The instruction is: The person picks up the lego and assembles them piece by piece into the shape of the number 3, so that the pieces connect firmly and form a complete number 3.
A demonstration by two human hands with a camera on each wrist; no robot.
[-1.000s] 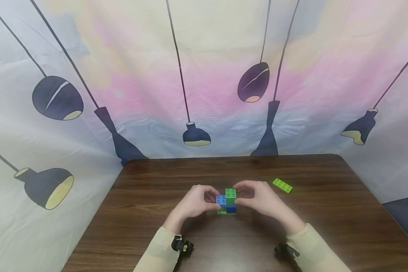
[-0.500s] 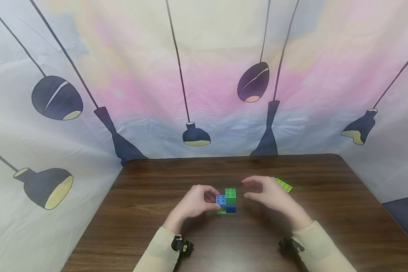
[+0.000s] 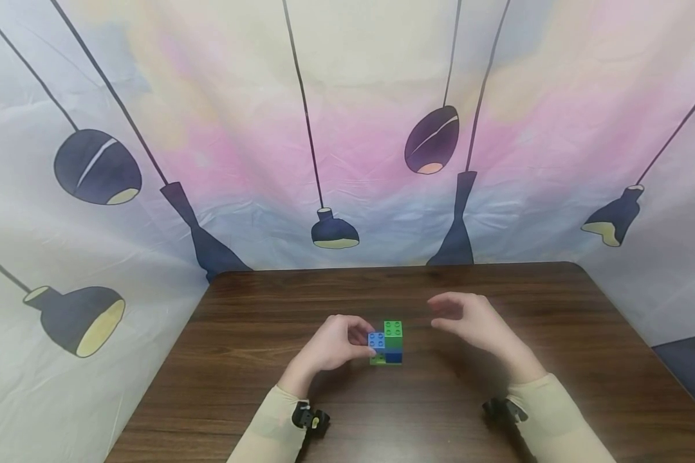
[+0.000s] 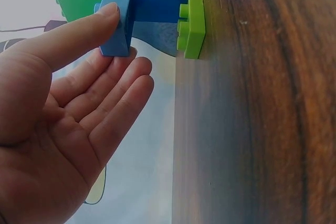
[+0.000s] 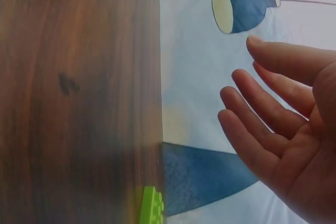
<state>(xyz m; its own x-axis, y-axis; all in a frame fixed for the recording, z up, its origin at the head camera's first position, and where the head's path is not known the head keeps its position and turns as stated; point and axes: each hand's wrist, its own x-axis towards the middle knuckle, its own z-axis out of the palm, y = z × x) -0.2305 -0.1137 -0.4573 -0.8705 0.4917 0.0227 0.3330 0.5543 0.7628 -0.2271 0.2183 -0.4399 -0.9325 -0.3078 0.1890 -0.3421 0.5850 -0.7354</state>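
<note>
A small stack of toy building bricks stands on the table in the head view. At its bottom lies a lime-green plate point(image 4: 196, 19) with a dark blue brick point(image 3: 394, 356) on its right part. Above that, a light blue plate point(image 3: 376, 340) juts out to the left, and a green brick point(image 3: 392, 334) sits on its right end. My left hand point(image 3: 334, 345) pinches the light blue plate's overhanging left end between thumb and fingers. To the right of the stack, apart from it, my right hand point(image 3: 475, 323) hovers with relaxed fingers and holds nothing.
A loose lime-green plate point(image 5: 151, 206) lies on the table in the right wrist view; in the head view my right hand covers it. The brown wooden table point(image 3: 255, 308) reaches back to a cloth point(image 3: 376, 161) printed with hanging lamps.
My right hand has let go of the green brick and moved right and slightly away, covering the loose lime-green plate. My left hand and the stack have stayed in place.
</note>
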